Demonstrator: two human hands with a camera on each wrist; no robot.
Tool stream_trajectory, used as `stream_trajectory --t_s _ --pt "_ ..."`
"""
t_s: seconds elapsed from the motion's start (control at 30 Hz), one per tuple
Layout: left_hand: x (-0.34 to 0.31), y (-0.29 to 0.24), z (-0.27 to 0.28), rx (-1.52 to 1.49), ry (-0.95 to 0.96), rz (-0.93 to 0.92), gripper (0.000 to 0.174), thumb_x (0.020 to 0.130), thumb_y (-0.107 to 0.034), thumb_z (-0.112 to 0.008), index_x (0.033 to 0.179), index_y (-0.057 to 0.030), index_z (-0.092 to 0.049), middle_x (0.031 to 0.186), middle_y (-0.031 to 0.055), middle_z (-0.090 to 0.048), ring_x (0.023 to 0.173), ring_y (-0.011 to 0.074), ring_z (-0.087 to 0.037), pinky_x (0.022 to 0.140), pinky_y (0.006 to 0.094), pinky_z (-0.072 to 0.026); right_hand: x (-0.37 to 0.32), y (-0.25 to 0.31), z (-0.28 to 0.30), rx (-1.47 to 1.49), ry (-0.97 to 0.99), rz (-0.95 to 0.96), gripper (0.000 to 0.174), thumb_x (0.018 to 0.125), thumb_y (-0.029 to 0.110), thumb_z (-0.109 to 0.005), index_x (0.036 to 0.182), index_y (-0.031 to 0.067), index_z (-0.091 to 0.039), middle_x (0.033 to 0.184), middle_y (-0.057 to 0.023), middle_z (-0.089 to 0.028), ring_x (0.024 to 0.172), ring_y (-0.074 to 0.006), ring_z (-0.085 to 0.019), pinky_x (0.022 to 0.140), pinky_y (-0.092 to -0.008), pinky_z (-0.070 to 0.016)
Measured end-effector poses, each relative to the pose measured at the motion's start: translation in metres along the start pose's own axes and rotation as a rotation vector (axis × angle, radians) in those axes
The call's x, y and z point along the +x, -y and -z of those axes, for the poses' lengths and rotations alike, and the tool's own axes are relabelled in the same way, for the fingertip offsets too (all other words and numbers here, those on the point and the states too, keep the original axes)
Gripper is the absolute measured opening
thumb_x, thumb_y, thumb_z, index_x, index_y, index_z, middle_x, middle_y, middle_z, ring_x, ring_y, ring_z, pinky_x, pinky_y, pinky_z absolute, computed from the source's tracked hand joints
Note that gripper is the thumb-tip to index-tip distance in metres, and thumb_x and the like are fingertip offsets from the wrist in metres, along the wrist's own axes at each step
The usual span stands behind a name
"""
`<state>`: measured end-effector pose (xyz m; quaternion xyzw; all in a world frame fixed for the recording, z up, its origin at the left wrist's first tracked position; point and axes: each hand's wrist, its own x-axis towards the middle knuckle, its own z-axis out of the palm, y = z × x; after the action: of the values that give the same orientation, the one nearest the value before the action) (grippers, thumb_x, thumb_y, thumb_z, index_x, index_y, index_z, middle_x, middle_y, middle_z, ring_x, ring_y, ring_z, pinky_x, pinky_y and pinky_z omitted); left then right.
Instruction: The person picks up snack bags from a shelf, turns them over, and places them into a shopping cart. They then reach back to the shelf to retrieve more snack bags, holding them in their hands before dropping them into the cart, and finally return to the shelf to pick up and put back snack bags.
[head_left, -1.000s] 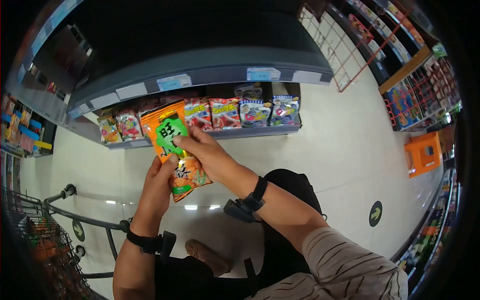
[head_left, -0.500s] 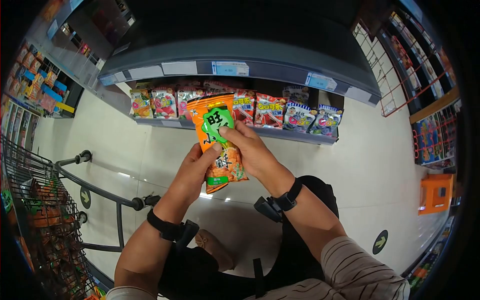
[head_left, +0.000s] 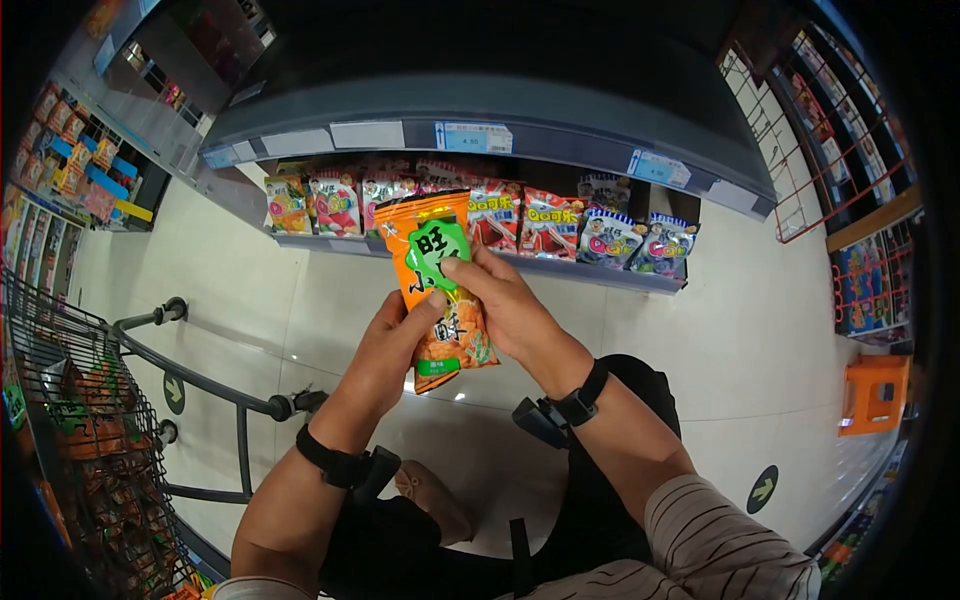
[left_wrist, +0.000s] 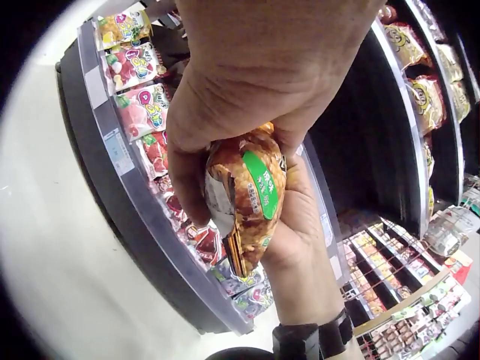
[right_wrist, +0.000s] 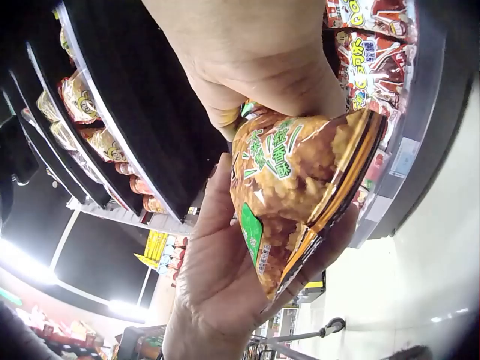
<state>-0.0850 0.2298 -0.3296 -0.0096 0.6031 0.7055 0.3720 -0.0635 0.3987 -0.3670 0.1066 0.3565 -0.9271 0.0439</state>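
Note:
An orange snack bag (head_left: pixel 440 340) with a green label is held between both hands in the head view, its printed face up. The left hand (head_left: pixel 392 345) grips its lower left side, thumb on the front. On the right side, the right hand (head_left: pixel 510 305) pinches it with the thumb over the green label. The bag's bottom end (left_wrist: pixel 251 202) bulges below the left hand (left_wrist: pixel 255 75) in the left wrist view. In the right wrist view the bag (right_wrist: pixel 292 172) lies under the right hand (right_wrist: pixel 255 60), with the left hand's palm (right_wrist: pixel 217 262) behind it.
Beyond the hands, a low shelf (head_left: pixel 350 245) holds a row of candy bags (head_left: pixel 550 222). Above it runs a dark shelf edge with price tags (head_left: pixel 475 138). A wire cart (head_left: pixel 90 400) of packages stands left, an orange stool (head_left: pixel 873 396) right.
The head view has swung so that shelf, cart and bag sit differently in the picture. Both hands keep their hold on the bag, which looks more upright than a second ago.

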Motion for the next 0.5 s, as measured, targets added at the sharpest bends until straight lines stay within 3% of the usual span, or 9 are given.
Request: stream_trajectory --t_s 0.07,0.27,0.37,0.5 --pt "-0.0003 0.0001 -0.0010 -0.016 0.001 -0.029 0.058 0.100 -0.039 -0.070 0.135 0.0022 -0.048 0.121 0.0105 -0.065 0.105 0.0155 -0.068 0.089 0.0303 -0.0568 -0.0005 0.0001 -0.0015 0.007 0.003 -0.001 0.041 0.099 0.022 -0.070 0.128 -0.0010 -0.053 0.119 -0.0094 -0.063 0.107 -0.0150 -0.065 0.092 -0.0320 -0.0548" --pt "0.0041 0.0022 -0.0048 -0.054 -0.008 -0.122 0.055 0.100 -0.034 -0.070 0.136 0.0011 -0.049 0.121 0.0095 -0.065 0.107 0.0148 -0.067 0.090 0.0300 -0.0566 -0.0004 0.0028 -0.0008 0.005 0.023 0.026 0.046 0.100 0.023 -0.070 0.134 -0.0017 -0.051 0.121 -0.0093 -0.063 0.109 -0.0150 -0.064 0.095 -0.0315 -0.0544" --pt "0.0043 -0.0017 -0.0033 -0.053 -0.026 -0.173 0.047 0.104 -0.029 -0.064 0.142 -0.0051 -0.050 0.129 0.0056 -0.064 0.116 0.0144 -0.064 0.099 0.0321 -0.0533 -0.0027 0.0047 -0.0069 -0.032 0.065 0.054 0.050 0.101 0.024 -0.069 0.139 -0.0011 -0.049 0.125 -0.0101 -0.062 0.112 -0.0156 -0.063 0.096 -0.0311 -0.0538" --pt "0.0071 -0.0035 0.0027 -0.112 -0.075 -0.257 0.044 0.104 -0.028 -0.064 0.140 -0.0053 -0.051 0.128 0.0053 -0.064 0.114 0.0135 -0.064 0.098 0.0314 -0.0525 -0.0024 0.0022 -0.0043 -0.201 0.121 0.059 0.054 0.099 0.023 -0.070 0.143 0.0007 -0.048 0.131 -0.0103 -0.060 0.119 -0.0157 -0.059 0.102 -0.0314 -0.0485"
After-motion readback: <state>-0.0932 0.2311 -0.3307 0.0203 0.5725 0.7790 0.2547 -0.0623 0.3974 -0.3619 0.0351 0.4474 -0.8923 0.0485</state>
